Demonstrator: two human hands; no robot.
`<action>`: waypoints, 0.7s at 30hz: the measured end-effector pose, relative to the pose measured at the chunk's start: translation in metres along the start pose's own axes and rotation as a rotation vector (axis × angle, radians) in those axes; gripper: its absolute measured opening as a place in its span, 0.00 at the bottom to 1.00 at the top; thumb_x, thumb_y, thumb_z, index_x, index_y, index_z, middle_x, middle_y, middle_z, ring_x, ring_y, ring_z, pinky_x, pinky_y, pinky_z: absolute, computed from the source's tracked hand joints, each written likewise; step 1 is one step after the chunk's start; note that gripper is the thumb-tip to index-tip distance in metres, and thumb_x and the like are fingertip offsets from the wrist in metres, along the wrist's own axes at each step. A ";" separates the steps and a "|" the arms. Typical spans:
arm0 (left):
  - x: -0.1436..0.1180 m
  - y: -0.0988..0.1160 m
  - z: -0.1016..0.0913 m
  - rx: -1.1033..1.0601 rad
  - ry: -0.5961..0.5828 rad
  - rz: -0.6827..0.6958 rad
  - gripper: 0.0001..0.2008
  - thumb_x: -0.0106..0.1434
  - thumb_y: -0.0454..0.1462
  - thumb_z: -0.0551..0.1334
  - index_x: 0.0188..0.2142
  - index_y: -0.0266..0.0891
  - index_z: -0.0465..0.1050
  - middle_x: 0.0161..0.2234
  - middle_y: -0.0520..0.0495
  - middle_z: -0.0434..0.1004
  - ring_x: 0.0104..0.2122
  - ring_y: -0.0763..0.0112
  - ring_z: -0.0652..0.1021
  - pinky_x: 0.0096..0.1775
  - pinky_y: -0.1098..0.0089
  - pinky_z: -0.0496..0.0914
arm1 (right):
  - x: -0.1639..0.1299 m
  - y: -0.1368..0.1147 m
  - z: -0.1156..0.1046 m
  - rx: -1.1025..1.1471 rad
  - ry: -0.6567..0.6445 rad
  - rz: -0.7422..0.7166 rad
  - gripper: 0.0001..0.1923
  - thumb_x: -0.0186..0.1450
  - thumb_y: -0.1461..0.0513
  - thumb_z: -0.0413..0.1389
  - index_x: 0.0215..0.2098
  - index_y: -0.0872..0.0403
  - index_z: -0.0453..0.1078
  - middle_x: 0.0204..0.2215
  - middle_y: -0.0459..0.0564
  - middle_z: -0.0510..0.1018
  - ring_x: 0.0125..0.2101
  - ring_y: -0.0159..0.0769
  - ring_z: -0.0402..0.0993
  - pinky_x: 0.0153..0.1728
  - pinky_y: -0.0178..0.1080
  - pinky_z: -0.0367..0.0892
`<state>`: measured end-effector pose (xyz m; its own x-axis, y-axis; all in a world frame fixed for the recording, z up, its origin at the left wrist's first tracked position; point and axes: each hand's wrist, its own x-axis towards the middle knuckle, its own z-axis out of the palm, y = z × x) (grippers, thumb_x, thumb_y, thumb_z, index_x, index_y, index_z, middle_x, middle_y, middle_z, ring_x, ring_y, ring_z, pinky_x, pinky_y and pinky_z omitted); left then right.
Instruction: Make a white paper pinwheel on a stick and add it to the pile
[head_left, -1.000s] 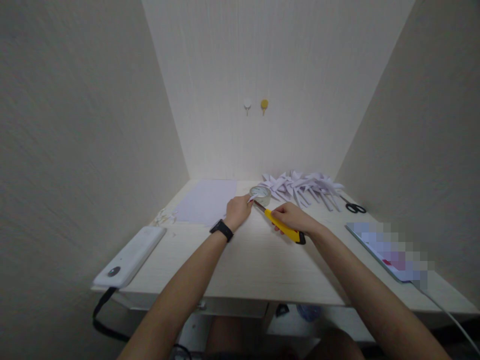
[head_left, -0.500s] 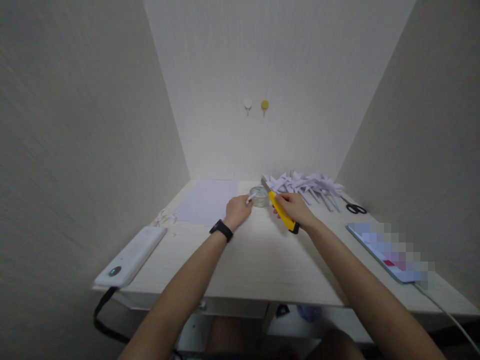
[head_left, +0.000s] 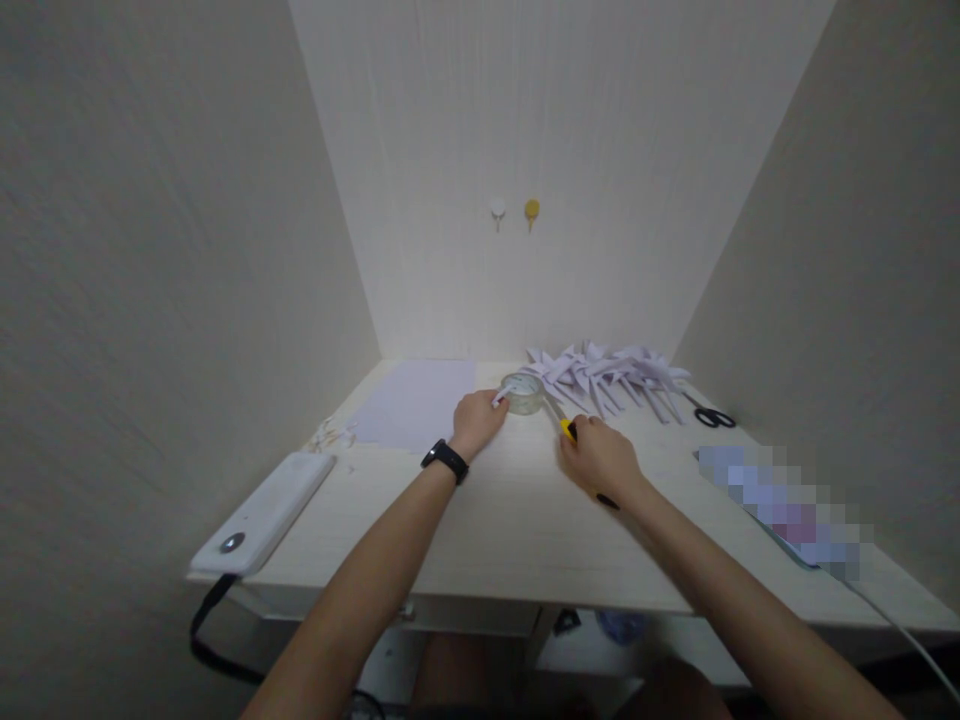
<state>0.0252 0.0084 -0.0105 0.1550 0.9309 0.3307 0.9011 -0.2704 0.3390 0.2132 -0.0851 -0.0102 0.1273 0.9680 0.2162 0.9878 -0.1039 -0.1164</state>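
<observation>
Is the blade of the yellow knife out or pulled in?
Out. A thin grey blade sticks out past the yellow knife held in the right hand, pointing toward the tape roll.

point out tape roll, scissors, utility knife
tape roll (head_left: 523, 392), head view, on its near wall
scissors (head_left: 714, 416), head view, on the black handles
utility knife (head_left: 568, 430), head view, on the yellow body ahead of the right hand

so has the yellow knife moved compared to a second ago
Yes. The yellow knife in the right hand swung from left of the tape roll to its right side, nearer the folded paper pile.
</observation>
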 end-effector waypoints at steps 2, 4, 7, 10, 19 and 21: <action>0.000 0.001 0.000 0.007 0.000 -0.004 0.19 0.69 0.47 0.53 0.44 0.43 0.80 0.40 0.42 0.83 0.39 0.61 0.79 0.37 0.69 0.66 | -0.014 0.005 0.000 -0.044 0.004 -0.020 0.19 0.69 0.55 0.46 0.45 0.60 0.70 0.41 0.64 0.78 0.38 0.50 0.79 0.34 0.42 0.67; 0.000 0.002 -0.001 0.024 0.002 -0.006 0.19 0.69 0.47 0.53 0.43 0.42 0.81 0.40 0.41 0.83 0.39 0.61 0.80 0.36 0.69 0.66 | -0.022 0.010 0.001 -0.079 -0.007 -0.029 0.19 0.70 0.55 0.45 0.45 0.60 0.71 0.40 0.64 0.78 0.38 0.51 0.79 0.33 0.42 0.67; 0.000 0.002 -0.002 0.049 0.005 -0.005 0.19 0.68 0.46 0.53 0.40 0.42 0.81 0.39 0.41 0.83 0.38 0.61 0.80 0.35 0.68 0.65 | -0.026 0.017 0.004 -0.117 -0.028 -0.037 0.19 0.70 0.56 0.44 0.44 0.61 0.71 0.40 0.64 0.78 0.38 0.50 0.79 0.34 0.43 0.68; -0.001 0.002 -0.002 0.051 0.008 0.011 0.19 0.69 0.46 0.52 0.41 0.42 0.80 0.39 0.41 0.83 0.39 0.61 0.80 0.36 0.68 0.65 | -0.024 0.020 0.003 -0.128 -0.051 -0.036 0.20 0.70 0.55 0.45 0.43 0.60 0.72 0.40 0.64 0.78 0.39 0.50 0.79 0.35 0.43 0.68; -0.002 -0.001 -0.002 0.034 0.004 0.035 0.19 0.70 0.47 0.52 0.45 0.44 0.80 0.40 0.41 0.83 0.39 0.62 0.79 0.36 0.69 0.65 | 0.036 -0.002 -0.006 -0.023 -0.019 -0.118 0.20 0.68 0.55 0.53 0.55 0.55 0.69 0.54 0.63 0.72 0.48 0.50 0.75 0.43 0.42 0.68; -0.002 -0.001 -0.001 0.033 0.002 0.038 0.19 0.70 0.47 0.52 0.47 0.44 0.79 0.40 0.42 0.82 0.39 0.61 0.79 0.37 0.69 0.65 | 0.060 -0.013 -0.001 0.064 -0.015 -0.234 0.25 0.67 0.62 0.55 0.61 0.53 0.64 0.61 0.60 0.67 0.53 0.46 0.72 0.49 0.39 0.66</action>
<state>0.0231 0.0069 -0.0102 0.1882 0.9198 0.3442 0.9074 -0.2970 0.2974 0.2078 -0.0257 0.0058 -0.1062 0.9673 0.2304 0.9824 0.1378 -0.1260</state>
